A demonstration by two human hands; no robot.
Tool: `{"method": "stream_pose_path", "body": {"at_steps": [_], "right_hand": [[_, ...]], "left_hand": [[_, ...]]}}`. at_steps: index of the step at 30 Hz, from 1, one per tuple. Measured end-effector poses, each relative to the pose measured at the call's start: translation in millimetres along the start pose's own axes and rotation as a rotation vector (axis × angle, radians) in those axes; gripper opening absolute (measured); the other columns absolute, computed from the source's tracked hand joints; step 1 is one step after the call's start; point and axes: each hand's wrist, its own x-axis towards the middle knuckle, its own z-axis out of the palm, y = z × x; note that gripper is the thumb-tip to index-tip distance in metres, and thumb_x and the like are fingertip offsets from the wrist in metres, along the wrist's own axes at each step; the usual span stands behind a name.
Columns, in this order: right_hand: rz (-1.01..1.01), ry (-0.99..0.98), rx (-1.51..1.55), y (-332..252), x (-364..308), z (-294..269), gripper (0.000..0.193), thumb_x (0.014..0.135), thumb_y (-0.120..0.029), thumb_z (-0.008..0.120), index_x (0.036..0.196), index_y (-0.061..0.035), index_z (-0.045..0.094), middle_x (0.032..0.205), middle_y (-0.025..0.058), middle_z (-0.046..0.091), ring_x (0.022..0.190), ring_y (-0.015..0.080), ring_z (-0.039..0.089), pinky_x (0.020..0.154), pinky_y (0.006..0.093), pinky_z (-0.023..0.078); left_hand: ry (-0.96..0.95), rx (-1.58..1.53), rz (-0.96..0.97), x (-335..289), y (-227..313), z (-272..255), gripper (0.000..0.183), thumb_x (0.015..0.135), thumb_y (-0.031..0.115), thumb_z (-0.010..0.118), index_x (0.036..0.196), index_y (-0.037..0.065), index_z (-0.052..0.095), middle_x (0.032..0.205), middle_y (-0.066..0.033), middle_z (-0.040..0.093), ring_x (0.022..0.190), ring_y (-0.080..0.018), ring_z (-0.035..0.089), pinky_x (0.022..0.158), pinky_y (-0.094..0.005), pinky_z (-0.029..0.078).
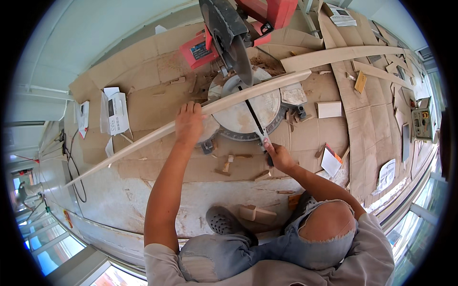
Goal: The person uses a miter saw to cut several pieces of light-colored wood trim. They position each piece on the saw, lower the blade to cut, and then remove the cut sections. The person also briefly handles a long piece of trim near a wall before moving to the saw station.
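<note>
A long pale wooden strip (248,94) lies slantwise across the round turntable (229,117) of a red and black mitre saw (229,38). My left hand (189,123) is closed over the strip, left of the turntable. The strip's left end reaches far down to the left; its right end stops just past the saw base. Above the strip, the round saw blade (241,59) is raised. My right hand (278,155) is closed on the mitre handle (263,140) at the turntable's front, below the dark slot. Part of that handle is hidden by my fingers.
Cardboard sheets (305,164) cover the floor, with wood offcuts and sawdust scattered about. Longer boards (343,57) lie at the far right. White boxes (117,112) stand at the left. A black cable (71,164) curls there too. Near my shoe (229,223) lies a wooden block (257,214).
</note>
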Motion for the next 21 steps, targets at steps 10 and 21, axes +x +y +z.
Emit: {"method": "stream_pose_path", "body": {"at_steps": [10, 21], "right_hand": [[0.007, 0.203, 0.214, -7.8, 12.7, 127.1, 0.058, 0.109, -0.053, 0.038, 0.094, 0.0008, 0.054, 0.059, 0.0077, 0.06, 0.05, 0.0191, 0.059, 0.05, 0.0356, 0.047], [-0.044, 0.003, 0.397, -3.6, 13.7, 112.4, 0.046, 0.108, -0.045, 0.048, 0.103, 0.0007, 0.053, 0.064, 0.0073, 0.062, 0.052, 0.0146, 0.058, 0.049, 0.0314, 0.046]], "left_hand": [[0.036, -0.012, 0.023, 3.3, 5.0, -6.0, 0.031, 0.081, 0.018, 0.079, 0.099, 0.004, 0.058, 0.103, -0.0134, 0.06, 0.102, -0.0339, 0.059, 0.088, -0.0444, 0.049], [0.002, -0.042, 0.019, 5.0, 0.9, -11.5, 0.029, 0.084, 0.022, 0.078, 0.101, 0.006, 0.061, 0.104, -0.009, 0.061, 0.103, -0.029, 0.06, 0.089, -0.0426, 0.049]]}}
